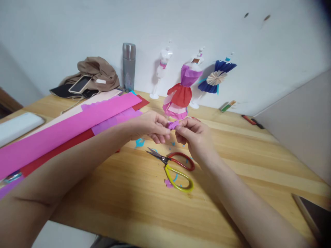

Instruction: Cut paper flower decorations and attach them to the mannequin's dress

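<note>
Our fingertips are hiding part of the purple bit (173, 125), so we are not making out its whole shape. Our left hand (152, 127) and right hand (192, 132) are both pinching it, each with a closed grip, above the surface (111, 193). The tablet (314, 213) is running out of view at the right edge. The scissors (163, 159) are lying open just below our hands, over a purple scrap (168, 183). Long papers (69, 129) are lying beside our left arm. Dolls (181, 86) are standing behind our hands. Bare wood is showing right of our right arm.
</note>
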Demonstrator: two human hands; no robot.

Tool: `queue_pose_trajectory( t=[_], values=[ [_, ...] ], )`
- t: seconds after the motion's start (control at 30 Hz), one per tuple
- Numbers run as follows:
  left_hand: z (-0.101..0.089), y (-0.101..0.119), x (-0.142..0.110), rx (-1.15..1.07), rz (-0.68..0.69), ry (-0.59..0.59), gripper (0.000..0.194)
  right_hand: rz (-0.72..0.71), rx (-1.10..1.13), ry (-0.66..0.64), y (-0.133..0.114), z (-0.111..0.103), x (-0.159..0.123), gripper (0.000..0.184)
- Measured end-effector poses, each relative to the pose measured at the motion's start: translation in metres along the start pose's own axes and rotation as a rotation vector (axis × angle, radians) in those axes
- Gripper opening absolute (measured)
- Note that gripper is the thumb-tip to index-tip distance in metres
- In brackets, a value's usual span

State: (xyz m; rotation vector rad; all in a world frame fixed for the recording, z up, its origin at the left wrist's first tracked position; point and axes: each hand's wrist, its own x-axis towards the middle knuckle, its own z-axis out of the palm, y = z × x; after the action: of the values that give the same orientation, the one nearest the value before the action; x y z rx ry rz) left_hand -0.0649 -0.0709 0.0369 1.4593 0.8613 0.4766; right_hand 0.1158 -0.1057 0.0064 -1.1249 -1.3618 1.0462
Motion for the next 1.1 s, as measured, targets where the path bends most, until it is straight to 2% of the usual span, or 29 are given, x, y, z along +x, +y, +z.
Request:
queue_pose_trajectory(
  t=[0.1, 0.27, 0.33, 0.43, 0.53, 0.73, 0.87, 0.97, 1.1],
  values=[
    [0.003, -0.001, 0.000, -0.030, -0.009, 0.002, 0.011, -0.002, 0.002, -0.015, 0.002, 0.000, 0.001, 0.018],
    [0.009, 0.008, -0.002, 0.004, -0.006, 0.094, 0.023, -0.019, -0.044, -0.028, -0.001, -0.001, -0.001, 0.014],
    [0.010, 0.010, -0.003, 0.024, -0.024, 0.097, 0.024, -0.067, -0.076, -0.023, -0.004, -0.001, -0.002, 0.013],
    [0.011, 0.011, -0.003, 0.043, -0.034, 0.090, 0.024, -0.173, -0.175, 0.002, -0.005, -0.001, -0.005, 0.024],
    [0.011, 0.009, -0.002, 0.042, -0.040, 0.086, 0.020, -0.224, -0.234, 0.022, -0.003, 0.000, -0.005, 0.018],
    [0.008, 0.007, -0.002, 0.010, -0.021, 0.065, 0.011, -0.100, -0.109, -0.031, 0.001, 0.000, 0.000, 0.024],
    [0.006, 0.003, 0.000, -0.019, -0.054, 0.070, 0.008, -0.046, -0.034, 0.002, 0.000, -0.001, 0.002, 0.020],
    [0.005, -0.004, 0.002, -0.025, -0.086, 0.018, 0.006, -0.042, -0.037, 0.018, 0.002, -0.001, 0.002, 0.018],
    [0.006, -0.009, 0.005, -0.036, -0.106, -0.041, 0.014, -0.027, -0.045, -0.002, 0.003, -0.001, 0.002, 0.021]
  ],
)
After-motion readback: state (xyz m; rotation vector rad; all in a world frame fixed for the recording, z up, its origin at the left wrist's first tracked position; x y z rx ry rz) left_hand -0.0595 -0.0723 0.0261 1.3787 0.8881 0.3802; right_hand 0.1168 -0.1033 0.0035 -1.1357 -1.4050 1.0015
